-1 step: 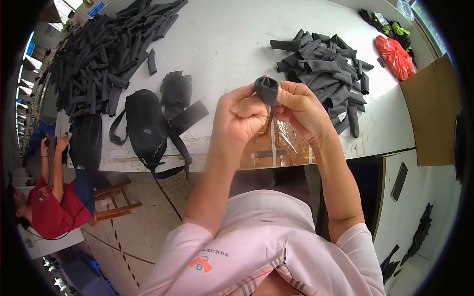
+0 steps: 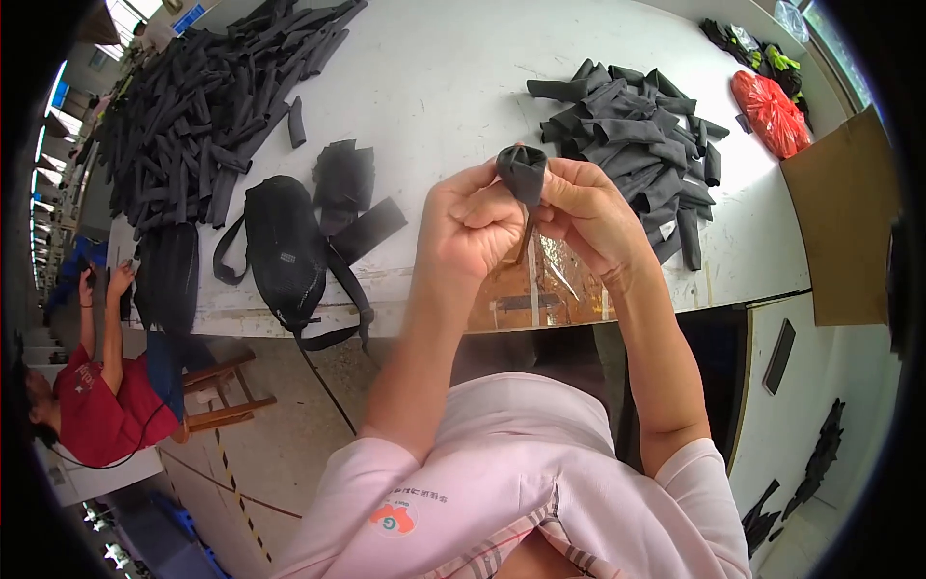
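Between my two hands, above the table's near edge, a dark grey fabric tube (image 2: pixel 524 179) is held upright with its gathered end up. My left hand (image 2: pixel 473 224) grips it from the left, the other fingers curled in. On the other side my right hand (image 2: pixel 590 207) pinches it between thumb and fingers. A thin dark strip (image 2: pixel 527 236) shows below the tube between my hands; I cannot make out whether it is joined to it. A heap of similar fabric tubes (image 2: pixel 632 135) lies just beyond my right hand.
A larger heap of dark tubes (image 2: pixel 193 116) covers the table's far left. Nearer lie a black bag (image 2: pixel 282 241) with straps and loose fabric pieces (image 2: pixel 344 179). Right are a red plastic bag (image 2: pixel 770 111) and a cardboard sheet (image 2: pixel 844 222). A person in red (image 2: pixel 121 396) sits at left.
The top of the fabric tube looks slightly higher and wider between my fingers. Both hands keep their hold in nearly the same place.
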Available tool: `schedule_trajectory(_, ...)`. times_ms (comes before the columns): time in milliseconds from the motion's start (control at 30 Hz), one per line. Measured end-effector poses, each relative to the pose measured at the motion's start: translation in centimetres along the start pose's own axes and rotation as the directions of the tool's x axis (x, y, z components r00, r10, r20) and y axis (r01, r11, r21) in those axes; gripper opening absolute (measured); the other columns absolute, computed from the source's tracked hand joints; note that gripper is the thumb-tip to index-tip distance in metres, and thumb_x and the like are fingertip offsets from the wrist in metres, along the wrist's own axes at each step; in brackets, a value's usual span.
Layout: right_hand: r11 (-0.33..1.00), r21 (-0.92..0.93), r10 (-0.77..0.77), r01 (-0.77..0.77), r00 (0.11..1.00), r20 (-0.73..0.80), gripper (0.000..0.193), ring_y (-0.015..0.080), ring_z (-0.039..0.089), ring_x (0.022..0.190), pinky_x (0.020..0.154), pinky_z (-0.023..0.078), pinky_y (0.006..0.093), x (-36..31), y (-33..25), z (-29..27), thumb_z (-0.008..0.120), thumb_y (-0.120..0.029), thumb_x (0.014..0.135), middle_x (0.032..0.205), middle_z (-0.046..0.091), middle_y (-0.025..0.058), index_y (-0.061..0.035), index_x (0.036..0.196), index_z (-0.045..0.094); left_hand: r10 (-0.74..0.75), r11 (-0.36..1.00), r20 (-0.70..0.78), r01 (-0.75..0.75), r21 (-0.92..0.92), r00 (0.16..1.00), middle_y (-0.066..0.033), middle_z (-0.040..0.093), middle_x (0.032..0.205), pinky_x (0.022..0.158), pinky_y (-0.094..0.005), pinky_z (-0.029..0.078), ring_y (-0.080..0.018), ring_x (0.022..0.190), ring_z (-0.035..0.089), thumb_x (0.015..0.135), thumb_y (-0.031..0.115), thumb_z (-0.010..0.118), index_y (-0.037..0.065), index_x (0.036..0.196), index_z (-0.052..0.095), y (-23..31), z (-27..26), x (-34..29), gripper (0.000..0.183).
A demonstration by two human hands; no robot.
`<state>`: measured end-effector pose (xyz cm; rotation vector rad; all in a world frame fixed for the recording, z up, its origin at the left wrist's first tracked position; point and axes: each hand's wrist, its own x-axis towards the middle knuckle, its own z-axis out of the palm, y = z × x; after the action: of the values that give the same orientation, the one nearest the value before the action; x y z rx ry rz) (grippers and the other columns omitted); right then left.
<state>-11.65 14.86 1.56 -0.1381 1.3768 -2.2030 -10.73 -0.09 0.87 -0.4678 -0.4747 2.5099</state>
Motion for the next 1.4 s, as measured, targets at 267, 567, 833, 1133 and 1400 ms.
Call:
schedule_trajectory(267,0.993,0.109,0.054,-0.053,0.999,-0.007,0.022,0.0056,0.037,0.057,0.047,0.032,0.0189,-1.6,3.1,-1.6,0.053,-0.022,0.086,0.064,0.044,-0.0017,-0.0035,0.074,0.053,0.071,0.865,0.085,-0.104,0.49,0.994,-0.0094,0.057,0.075,0.03,-0.0152,0.023,-0.0029,0.034,0.032,0.083,0.002,0.047,-0.003,0.1,0.047,-0.7,-4.2,-1.8,0.017)
schedule_trajectory(567,0.998,-0.025,-0.056,0.061,0.986,0.159,0.014,0.005,0.047,0.06,0.053,0.039,0.0181,-0.1,4.3,-3.8,0.059,-0.016,0.08,0.069,0.053,-0.0016,-0.0033,0.076,0.056,0.385,0.054,0.343,-0.392,0.919,0.857,-0.0052,0.056,0.075,0.039,-0.0156,0.03,-0.0022,0.046,0.04,0.084,0.001,0.049,-0.002,0.113,0.038,-3.8,-3.9,-3.0,0.031)
schedule_trajectory(833,0.88,-0.432,-0.213,0.197,0.977,0.01,0.024,0.0057,0.042,0.053,0.049,0.034,0.0189,-1.1,3.5,-2.9,0.053,-0.025,0.086,0.064,0.051,-0.0017,-0.0033,0.075,0.054,0.201,-0.822,0.838,-0.378,0.426,0.508,-0.0068,0.058,0.082,0.071,-0.0266,0.044,-0.0183,0.076,0.054,0.082,0.009,0.055,0.003,0.098,0.056,-2.4,-3.0,-1.8,0.017)
schedule_trajectory(1133,-0.158,-0.903,-0.45,0.399,0.785,0.426,0.021,0.0254,0.046,0.058,0.049,0.038,0.0335,-3.3,-1.7,1.0,0.06,-0.018,0.076,0.06,0.044,0.0075,-0.0007,0.071,0.05,0.516,-0.212,0.686,-0.7,0.682,0.512,-0.0045,0.06,0.085,0.077,-0.022,0.038,-0.0071,0.079,0.051,0.082,0.004,0.055,-0.003,0.089,0.057,-3.5,-3.6,-2.5,0.01)
schedule_trajectory(1400,0.09,-0.928,-0.5,0.362,0.822,0.272,0.017,0.0289,0.052,0.06,0.053,0.042,0.037,-3.1,1.0,-0.8,0.056,-0.017,0.079,0.065,0.051,0.0111,-0.0013,0.074,0.052,0.285,-0.023,0.579,-0.598,0.801,0.764,-0.0101,0.061,0.087,0.083,-0.029,0.042,-0.0197,0.094,0.053,0.078,0.008,0.06,-0.003,0.093,0.057,-3.2,-2.6,-0.7,0.018)
